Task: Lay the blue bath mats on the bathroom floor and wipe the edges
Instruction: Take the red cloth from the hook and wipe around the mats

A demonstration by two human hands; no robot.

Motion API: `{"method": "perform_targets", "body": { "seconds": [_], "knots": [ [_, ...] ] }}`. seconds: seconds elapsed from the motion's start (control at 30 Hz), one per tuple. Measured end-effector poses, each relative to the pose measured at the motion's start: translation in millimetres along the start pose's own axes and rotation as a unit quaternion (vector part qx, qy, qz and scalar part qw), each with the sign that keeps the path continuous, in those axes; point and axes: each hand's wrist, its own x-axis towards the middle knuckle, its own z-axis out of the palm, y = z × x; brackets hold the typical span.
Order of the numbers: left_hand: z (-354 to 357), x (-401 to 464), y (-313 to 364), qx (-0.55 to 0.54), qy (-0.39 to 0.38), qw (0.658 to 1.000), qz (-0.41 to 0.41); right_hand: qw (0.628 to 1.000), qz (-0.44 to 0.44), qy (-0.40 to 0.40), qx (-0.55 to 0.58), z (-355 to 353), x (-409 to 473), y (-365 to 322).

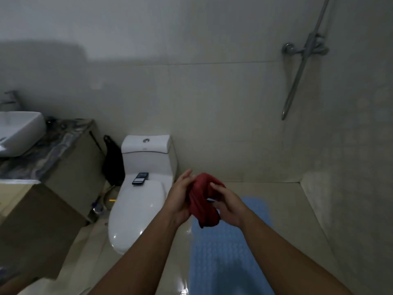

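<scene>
Mat: blue bath mat (229, 256) lies flat on the floor (297, 209), straight below the fingers and running back toward the viewer; it looks bubbled and rubbery, likely limp and light, so lift it by a corner or edge if it needs shifting.
Cloth: red cloth (204, 201) is bunched between both hands, soft and floppy, easy to wad; best gripped as a pad with a loose tail tucked in.
Left hand: left hand (180, 199) cups the cloth's left side, fingers (187, 177) fairly straight and pressed against it.
Right hand: right hand (228, 204) curls round the cloth's right side, gripping it.
Beyond the fingers, left: toilet (138, 209) with a phone (140, 178) on its lid.
Far right: shower hose (297, 77) on the wall.
</scene>
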Motion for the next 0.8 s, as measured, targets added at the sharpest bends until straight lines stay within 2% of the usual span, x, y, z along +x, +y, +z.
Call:
{"method": "perform_targets", "body": {
  "seconds": [0.1, 0.2, 0.37, 0.43, 0.57, 0.73, 0.8],
  "knots": [
    [-13.4, 4.4, 8.3, -0.001, 0.013, 1.000, 0.005, 0.994, -0.044, 0.100, -0.015, 12.7, 3.1, 3.3],
    [-31.5, 4.6, 16.4, 0.065, 0.041, 0.997, 0.022, 0.983, -0.091, 0.161, -0.015, 21.9, 3.8, -0.7],
    [-62.2, -4.1, 31.3, 0.203, 0.089, 0.972, 0.074, 0.984, -0.130, 0.119, 0.004, 42.1, -2.4, -10.9],
    [-74.7, -7.3, 40.0, 0.227, 0.114, 0.961, 0.106, 0.984, -0.137, 0.110, -0.011, 48.1, -5.5, -14.5],
    [-98.4, -14.6, 59.2, 0.189, 0.166, 0.957, 0.142, 0.973, -0.110, 0.163, -0.125, 51.5, -14.2, -22.0],
    [-113.9, -23.2, 70.5, 0.240, 0.134, 0.946, 0.169, 0.937, -0.098, 0.186, -0.277, 58.7, -18.0, -30.1],
    [-118.6, -22.7, 73.8, 0.255, 0.128, 0.941, 0.179, 0.927, -0.096, 0.198, -0.304, 62.1, -22.5, -36.2]
  ]
}}
